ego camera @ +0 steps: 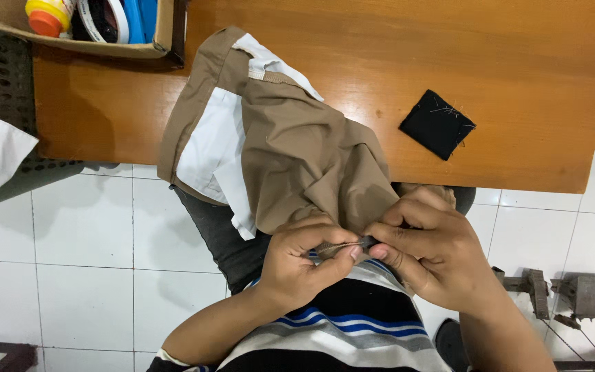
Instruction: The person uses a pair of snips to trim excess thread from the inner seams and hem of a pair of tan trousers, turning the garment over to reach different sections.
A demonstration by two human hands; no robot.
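Observation:
A tan garment (pixel 290 148) with white lining lies half on the wooden table (pixel 449 62) and hangs over its near edge onto my lap. My left hand (pixel 301 258) pinches a fold of the tan cloth at its lower edge. My right hand (pixel 428 251) presses against the same fold from the right, fingers closed on a small dark tool (pixel 368 242) whose thin tip reaches toward my left thumb. The two hands touch above my striped shirt.
A black fabric square (pixel 437 124) with loose threads lies on the table to the right. A cardboard box (pixel 91 27) with a bottle and tape rolls sits at the table's far left corner. White tiled floor lies below; metal hardware (pixel 580 296) stands at lower right.

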